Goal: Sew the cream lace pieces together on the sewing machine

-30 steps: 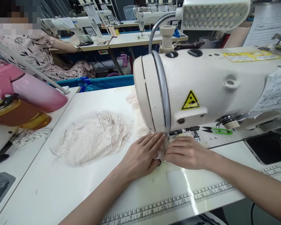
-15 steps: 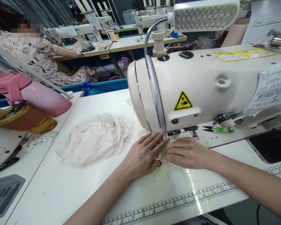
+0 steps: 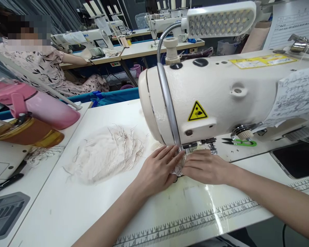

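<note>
A small piece of white lace fabric (image 3: 178,167) lies under the head of a white sewing machine (image 3: 208,92). My left hand (image 3: 158,168) is closed on its left side, fingers stretched forward and thumb tucked near the front edge. From the right, my right hand (image 3: 203,167) closes on the same lace, its fingers bent and pressed together. Both hands rest low at the needle area, nearly touching. The machine head and my fingers hide the needle and most of the lace. A heap of sheer cream fabric (image 3: 100,157) with frayed threads sits left of my left hand.
Green-handled thread snips (image 3: 240,142) and a phone (image 3: 296,159) lie at the right. A printed ruler (image 3: 182,226) runs along the front edge. At the left are a pink bottle (image 3: 48,106) and an amber container (image 3: 28,132). A co-worker (image 3: 48,65) sits beyond.
The view has shifted slightly, so the machine appears a little further left. Both hands keep almost the same place on the lace.
</note>
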### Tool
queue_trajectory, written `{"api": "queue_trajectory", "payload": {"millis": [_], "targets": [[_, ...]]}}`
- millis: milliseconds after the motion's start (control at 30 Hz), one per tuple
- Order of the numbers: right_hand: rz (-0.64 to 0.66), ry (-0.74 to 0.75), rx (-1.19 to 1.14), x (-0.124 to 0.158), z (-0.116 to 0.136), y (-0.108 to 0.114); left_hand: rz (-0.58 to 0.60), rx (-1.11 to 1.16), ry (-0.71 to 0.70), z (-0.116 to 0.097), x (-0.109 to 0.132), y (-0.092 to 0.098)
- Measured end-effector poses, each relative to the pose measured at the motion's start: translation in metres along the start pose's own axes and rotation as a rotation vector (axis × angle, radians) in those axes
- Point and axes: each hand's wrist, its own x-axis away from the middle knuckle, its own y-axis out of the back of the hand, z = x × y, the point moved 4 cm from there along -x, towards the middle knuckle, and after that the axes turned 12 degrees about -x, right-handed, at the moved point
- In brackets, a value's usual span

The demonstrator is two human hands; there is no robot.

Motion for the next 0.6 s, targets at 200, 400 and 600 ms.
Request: {"api": "queue_trajectory", "payload": {"millis": [200,400,600], "targets": [[0.007,-0.032,0.011,0.003,-0.003,-0.002,-0.016,-0.008,0.023,-0.001,-0.002,-0.002],[-0.021,-0.028,0.107,0.003,-0.005,0.003,-0.003,-0.044,0.031,-0.002,-0.002,-0.001],[-0.061,-0.035,0.234,-0.002,-0.004,0.014,0.014,-0.078,0.032,-0.001,-0.001,-0.003]]}}
